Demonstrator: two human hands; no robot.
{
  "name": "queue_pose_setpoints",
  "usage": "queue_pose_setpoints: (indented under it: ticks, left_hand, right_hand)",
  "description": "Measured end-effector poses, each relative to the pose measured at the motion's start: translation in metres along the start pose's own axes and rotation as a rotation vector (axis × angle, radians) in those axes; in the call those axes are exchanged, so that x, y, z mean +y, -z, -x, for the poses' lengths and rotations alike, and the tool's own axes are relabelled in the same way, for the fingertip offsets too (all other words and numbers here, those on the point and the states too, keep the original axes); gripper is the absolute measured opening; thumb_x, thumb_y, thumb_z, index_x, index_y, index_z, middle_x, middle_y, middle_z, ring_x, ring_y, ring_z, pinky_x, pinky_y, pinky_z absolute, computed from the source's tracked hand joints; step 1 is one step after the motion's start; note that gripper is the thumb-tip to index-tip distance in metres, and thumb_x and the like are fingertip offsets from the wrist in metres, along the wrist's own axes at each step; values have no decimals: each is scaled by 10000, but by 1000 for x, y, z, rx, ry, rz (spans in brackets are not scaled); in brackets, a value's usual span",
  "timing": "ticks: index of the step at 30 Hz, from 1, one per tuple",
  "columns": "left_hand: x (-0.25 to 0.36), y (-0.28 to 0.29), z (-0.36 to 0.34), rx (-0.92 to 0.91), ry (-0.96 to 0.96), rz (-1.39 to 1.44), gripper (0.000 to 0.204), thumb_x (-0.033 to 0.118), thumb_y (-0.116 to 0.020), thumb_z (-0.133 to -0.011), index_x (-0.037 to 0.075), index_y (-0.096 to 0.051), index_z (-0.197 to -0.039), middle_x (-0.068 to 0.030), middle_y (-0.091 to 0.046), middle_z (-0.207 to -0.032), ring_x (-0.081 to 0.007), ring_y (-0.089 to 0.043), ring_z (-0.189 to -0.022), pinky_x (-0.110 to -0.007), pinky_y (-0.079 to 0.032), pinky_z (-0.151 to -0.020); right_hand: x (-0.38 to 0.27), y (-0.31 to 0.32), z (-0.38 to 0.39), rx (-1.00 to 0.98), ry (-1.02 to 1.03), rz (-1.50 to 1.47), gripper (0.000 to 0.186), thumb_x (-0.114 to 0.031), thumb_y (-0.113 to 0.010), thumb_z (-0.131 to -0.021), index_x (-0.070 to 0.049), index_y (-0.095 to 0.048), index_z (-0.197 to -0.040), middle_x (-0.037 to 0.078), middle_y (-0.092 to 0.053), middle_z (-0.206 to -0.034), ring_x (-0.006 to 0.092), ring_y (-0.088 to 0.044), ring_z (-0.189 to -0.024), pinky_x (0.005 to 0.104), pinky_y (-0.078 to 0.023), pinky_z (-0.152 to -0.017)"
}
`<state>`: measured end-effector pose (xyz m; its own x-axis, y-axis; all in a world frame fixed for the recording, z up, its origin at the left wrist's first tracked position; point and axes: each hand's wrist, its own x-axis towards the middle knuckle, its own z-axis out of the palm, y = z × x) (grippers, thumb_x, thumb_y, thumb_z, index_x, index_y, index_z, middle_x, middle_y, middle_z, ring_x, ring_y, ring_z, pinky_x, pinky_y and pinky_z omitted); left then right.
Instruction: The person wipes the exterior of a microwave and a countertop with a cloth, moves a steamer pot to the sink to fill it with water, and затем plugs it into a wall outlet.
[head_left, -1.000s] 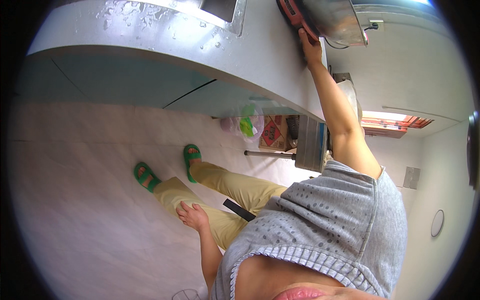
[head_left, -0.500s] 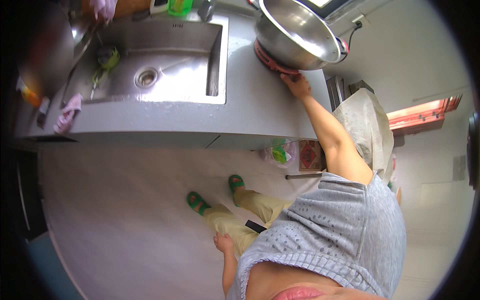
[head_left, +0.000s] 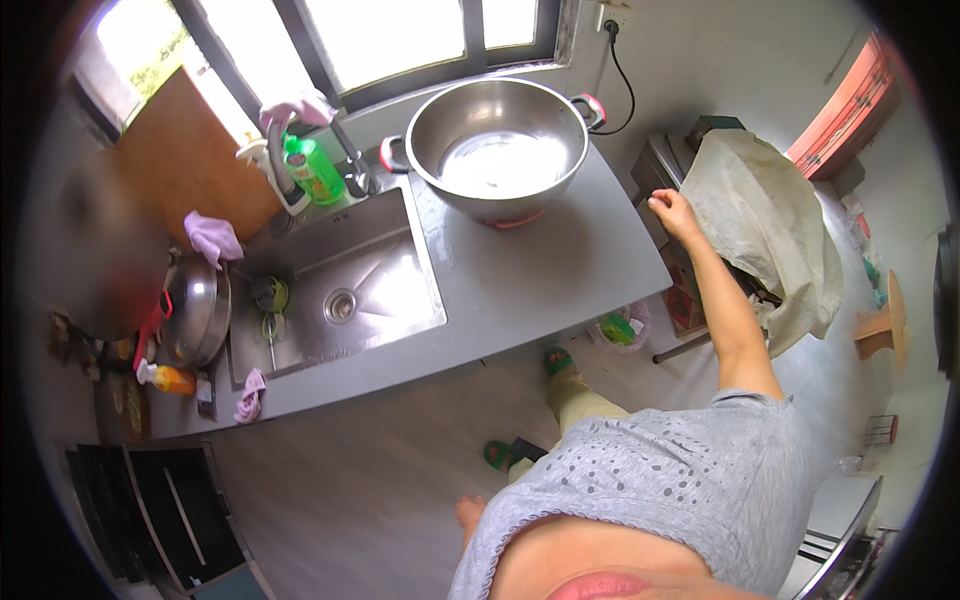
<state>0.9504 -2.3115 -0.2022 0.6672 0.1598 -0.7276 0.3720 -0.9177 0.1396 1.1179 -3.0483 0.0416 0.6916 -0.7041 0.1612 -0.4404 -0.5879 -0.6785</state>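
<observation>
The right hand [head_left: 676,214], loosely curled and seemingly empty, fingertip contact unclear, has left the red base [head_left: 514,221] under the steel pot [head_left: 500,145], now unheld on the bench [head_left: 560,275]; the left hand's [head_left: 469,512] closure I cannot tell.

The pot [head_left: 500,150] is glossy metal, the countertop [head_left: 540,280] smooth.

The right hand [head_left: 677,213] has left the red base [head_left: 514,220] under the two-handled steel pot [head_left: 440,125] and is now out past the counter's [head_left: 570,260] end. More of the window [head_left: 400,45] shows.
</observation>
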Motion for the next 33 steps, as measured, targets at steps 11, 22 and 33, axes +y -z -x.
queue_pose_setpoints:
  ticks: [11,22,33]
  left_hand:
    - [177,14,-1,116,-155,82,485,318,-623,-841,25,-590,-1226,-253,-579,-1191,-391,-552,-1115,-455,-439,-954]
    - [185,-13,93,72,100,193,478,338,-603,-847,44,-594,-1224,-246,-602,-1167,-387,-562,-1114,-456,-442,-953]
    - [227,-2,90,215,137,243,485,359,-583,-856,76,-581,-1249,-216,-591,-1200,-365,-556,-1131,-440,-448,-958]
  right_hand:
    - [-52,29,-307,177,156,142,453,-424,-579,-868,-69,-610,-1147,144,-656,-1088,319,-616,-1034,410,-486,-861]
    - [-169,13,-386,-54,0,225,461,-360,-546,-901,-13,-596,-1200,230,-576,-1232,368,-554,-1149,474,-443,-949]
    - [-91,26,-471,-55,206,652,594,-542,-460,-882,-12,-644,-1079,235,-613,-1135,425,-566,-1079,498,-460,-883]
